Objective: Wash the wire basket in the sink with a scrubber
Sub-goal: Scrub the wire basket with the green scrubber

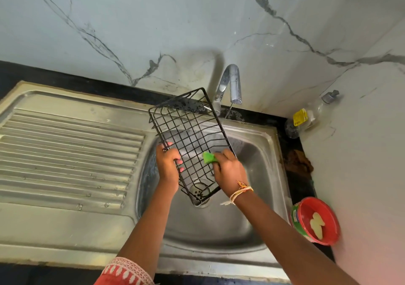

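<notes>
A black wire basket (188,131) stands tilted on end over the steel sink (263,144), its lower corner near the drain. My left hand (167,166) grips the basket's left edge, fingers through the wires. Pressed against the basket's right side is a green scrubber (208,157), held in my right hand (229,170). The basket's far end leans up toward the tap.
The chrome tap (232,83) lets a thin stream of water fall behind the basket. A ribbed draining board (65,153) lies to the left. A red soap tub (315,221), a brown lump (298,162) and a clear bottle (306,118) sit on the right counter by the wall.
</notes>
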`<control>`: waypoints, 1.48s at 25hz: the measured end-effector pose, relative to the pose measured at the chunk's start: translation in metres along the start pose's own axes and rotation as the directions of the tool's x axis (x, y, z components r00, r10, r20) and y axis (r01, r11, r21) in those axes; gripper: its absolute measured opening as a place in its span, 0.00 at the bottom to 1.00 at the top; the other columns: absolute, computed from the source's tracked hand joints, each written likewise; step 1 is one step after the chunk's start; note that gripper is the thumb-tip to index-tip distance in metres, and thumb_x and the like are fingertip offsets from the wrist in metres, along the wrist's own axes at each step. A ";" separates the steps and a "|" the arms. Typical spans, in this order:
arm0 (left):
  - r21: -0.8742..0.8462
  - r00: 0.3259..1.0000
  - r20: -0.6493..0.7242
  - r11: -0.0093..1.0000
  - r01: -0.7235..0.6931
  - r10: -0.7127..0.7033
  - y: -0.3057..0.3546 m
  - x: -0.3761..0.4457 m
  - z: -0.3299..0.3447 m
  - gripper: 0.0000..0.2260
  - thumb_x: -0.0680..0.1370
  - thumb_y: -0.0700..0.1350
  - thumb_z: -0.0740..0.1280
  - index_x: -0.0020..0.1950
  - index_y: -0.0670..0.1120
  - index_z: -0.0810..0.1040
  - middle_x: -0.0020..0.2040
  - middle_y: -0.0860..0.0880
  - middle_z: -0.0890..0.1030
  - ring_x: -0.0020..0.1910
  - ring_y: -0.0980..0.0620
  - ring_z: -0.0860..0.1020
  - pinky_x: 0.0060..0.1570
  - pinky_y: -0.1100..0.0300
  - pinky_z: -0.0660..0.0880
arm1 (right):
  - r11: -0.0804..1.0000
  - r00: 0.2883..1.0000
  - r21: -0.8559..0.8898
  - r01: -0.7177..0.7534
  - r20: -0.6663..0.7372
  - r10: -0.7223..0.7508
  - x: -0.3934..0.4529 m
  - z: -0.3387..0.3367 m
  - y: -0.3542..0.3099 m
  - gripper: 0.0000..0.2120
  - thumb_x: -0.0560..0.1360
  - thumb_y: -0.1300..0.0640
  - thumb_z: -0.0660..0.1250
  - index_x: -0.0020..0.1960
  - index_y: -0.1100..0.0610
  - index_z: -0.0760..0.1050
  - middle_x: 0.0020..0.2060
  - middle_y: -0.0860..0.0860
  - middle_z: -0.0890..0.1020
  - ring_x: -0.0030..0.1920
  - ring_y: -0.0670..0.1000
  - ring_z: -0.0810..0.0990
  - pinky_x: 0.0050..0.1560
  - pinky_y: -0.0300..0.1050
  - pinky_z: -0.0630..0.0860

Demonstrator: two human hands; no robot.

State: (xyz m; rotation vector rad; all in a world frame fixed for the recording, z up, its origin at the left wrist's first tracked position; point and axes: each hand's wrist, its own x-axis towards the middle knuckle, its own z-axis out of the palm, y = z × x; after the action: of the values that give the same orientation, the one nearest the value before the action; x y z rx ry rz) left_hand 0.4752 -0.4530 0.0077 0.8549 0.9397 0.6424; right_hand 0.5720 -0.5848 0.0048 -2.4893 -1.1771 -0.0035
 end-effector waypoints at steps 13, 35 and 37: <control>0.096 0.965 0.160 0.976 0.193 -0.206 -0.005 -0.012 -0.001 0.14 0.61 0.48 0.62 0.44 0.45 0.73 0.36 0.46 0.70 0.34 0.50 0.70 0.31 0.60 0.66 | 0.976 0.914 0.205 0.071 0.378 -0.146 -0.001 0.018 -0.038 0.10 0.70 0.65 0.69 0.49 0.56 0.81 0.45 0.54 0.82 0.46 0.55 0.81 0.47 0.47 0.78; 0.232 0.895 0.263 0.924 0.304 -0.360 -0.015 -0.054 0.003 0.29 0.62 0.47 0.58 0.62 0.42 0.73 0.47 0.40 0.75 0.36 0.44 0.83 0.38 0.52 0.79 | 0.992 0.994 -0.103 -0.071 0.081 0.080 -0.006 -0.053 -0.017 0.13 0.69 0.69 0.68 0.51 0.59 0.82 0.44 0.57 0.81 0.46 0.58 0.81 0.43 0.47 0.78; 0.251 0.886 0.301 0.926 0.282 -0.351 -0.016 -0.066 0.008 0.29 0.60 0.47 0.58 0.61 0.42 0.73 0.44 0.41 0.75 0.35 0.44 0.83 0.38 0.53 0.78 | 0.990 0.997 -0.144 0.000 -0.075 -0.011 0.005 -0.049 -0.021 0.17 0.66 0.72 0.67 0.52 0.60 0.80 0.46 0.57 0.78 0.47 0.60 0.79 0.38 0.50 0.78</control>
State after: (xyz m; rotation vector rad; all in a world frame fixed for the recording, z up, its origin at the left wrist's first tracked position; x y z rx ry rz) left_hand 0.4539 -0.5158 0.0244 0.9287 0.8094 0.1054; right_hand 0.5671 -0.5858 0.0581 -2.5853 -1.1916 -0.1889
